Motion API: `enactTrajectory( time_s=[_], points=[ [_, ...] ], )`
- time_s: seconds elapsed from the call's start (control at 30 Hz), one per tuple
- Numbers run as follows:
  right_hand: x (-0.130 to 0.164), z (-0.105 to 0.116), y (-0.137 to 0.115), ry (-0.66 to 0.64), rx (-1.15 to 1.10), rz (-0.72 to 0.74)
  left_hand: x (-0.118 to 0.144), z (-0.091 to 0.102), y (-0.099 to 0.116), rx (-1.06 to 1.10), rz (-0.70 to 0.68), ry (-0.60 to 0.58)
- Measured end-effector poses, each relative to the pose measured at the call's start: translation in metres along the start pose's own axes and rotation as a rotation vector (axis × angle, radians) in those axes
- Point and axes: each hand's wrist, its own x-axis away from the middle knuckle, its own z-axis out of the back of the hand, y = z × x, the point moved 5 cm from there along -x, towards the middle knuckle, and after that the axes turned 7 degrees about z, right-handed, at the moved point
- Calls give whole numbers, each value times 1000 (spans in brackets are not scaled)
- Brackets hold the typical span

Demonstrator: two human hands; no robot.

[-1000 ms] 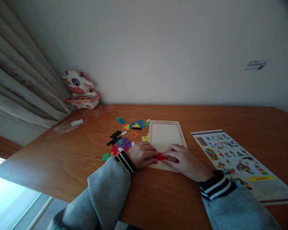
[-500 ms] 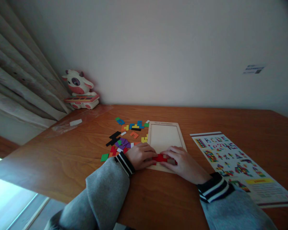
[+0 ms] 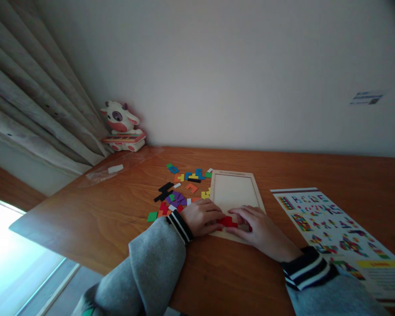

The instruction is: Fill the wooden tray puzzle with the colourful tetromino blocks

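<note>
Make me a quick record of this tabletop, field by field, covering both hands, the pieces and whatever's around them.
Left hand: fingertips at red pieces; grip unclear; hand
Right hand: thumb and fingers about their right side; grip unclear; hand
Wooden tray: flat, under the fingers, red pieces at its near end; tray
Loose pieces: mixed colours, left of tray; pieces
Printed sheet: right of tray; sheet
Far left: cow toy beside curtain

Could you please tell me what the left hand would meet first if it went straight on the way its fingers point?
The left hand points right, so it would probably meet the red piece first, before the right hand; whether it touches the piece is unclear.
</note>
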Motion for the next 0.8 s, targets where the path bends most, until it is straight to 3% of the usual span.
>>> enactTrajectory(
  time_s=[0.17,0.33,0.43,0.5,0.6,0.8],
  points=[
    [1,8,4,68,30,-19,16,23,-7,-107,114,104],
    [3,17,10,189,46,-39,63,60,-35,-277,535,177],
    [5,20,11,263,52,-45,96,75,-50,-394,827,106],
    [6,21,11,294,57,-40,110,78,-55,-408,945,8],
    [6,23,11,323,63,-35,116,76,-55,-360,1005,-75],
    [6,29,12,355,55,-82,109,73,-59,-312,1141,-115]
  ],
)
